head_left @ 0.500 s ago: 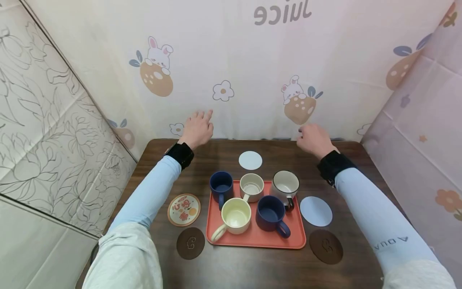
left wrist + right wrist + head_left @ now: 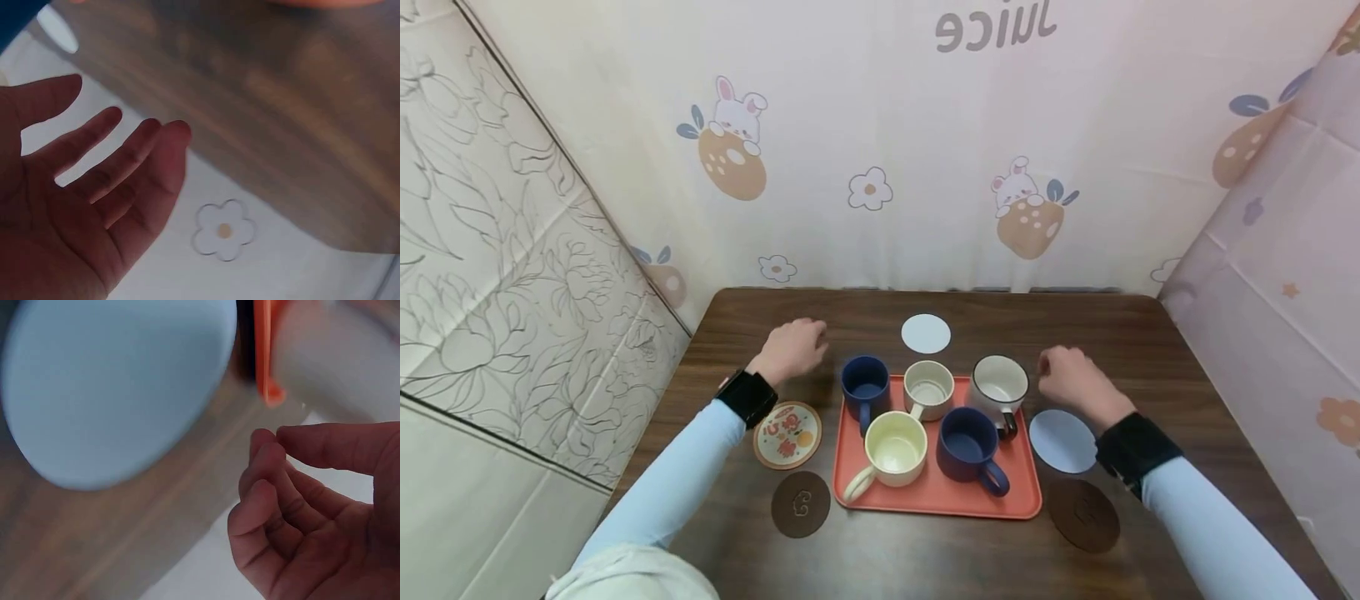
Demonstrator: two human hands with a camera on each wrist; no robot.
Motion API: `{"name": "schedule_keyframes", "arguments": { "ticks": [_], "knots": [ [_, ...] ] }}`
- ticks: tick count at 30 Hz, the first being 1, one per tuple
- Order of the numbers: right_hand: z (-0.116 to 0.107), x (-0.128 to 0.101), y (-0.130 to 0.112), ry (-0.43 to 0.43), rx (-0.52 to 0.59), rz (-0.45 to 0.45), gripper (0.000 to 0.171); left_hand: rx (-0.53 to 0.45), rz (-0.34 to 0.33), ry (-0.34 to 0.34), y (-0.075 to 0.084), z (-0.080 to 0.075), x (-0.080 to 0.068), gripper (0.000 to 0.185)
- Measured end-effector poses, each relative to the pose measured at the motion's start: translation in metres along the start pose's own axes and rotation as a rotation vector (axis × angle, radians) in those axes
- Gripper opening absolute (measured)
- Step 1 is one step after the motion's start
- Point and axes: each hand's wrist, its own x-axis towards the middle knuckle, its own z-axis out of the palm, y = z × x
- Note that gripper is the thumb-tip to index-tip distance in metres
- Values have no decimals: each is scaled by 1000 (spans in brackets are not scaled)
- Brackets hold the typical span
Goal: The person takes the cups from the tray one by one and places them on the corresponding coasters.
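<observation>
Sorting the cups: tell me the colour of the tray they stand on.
The tray is orange-red, plainest in the head view.

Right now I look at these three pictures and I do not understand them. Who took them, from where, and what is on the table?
A person wears three cameras. The head view looks down at both hands; each wrist view looks at its own hand from close up. On the wooden table stands an orange tray with five mugs: two navy, one cream, one beige and one white. Five round coasters lie around the tray. The left hand is over the table beside the tray, fingers relaxed, holding nothing. The right hand is beside the white mug, near the pale blue coaster, fingers loosely curled, also holding nothing.
</observation>
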Motion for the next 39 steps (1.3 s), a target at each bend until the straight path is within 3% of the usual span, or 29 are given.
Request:
{"name": "schedule_keyframes", "arguments": {
  "ticks": [5,9,15,21,26,39],
  "knots": [
    [31,-31,-5,-46,11,-14,34,-1,-51,-89,-8,23,-50,40],
    [48,-48,-14,-51,37,-8,50,-42,-115,-126,-10,35,-85,43],
    [66,-70,-23,-22,54,-31,62,-127,-204,-134,-8,50,-124,49],
    [75,-81,-27,-44,78,17,73,-136,-223,-92,-8,62,-155,65],
    [82,-84,-27,-39,67,30,72,-137,-207,-53,-8,67,-167,71],
    [91,-88,-25,-19,41,59,69,-155,-237,-86,0,72,-163,63]
  ]
}}
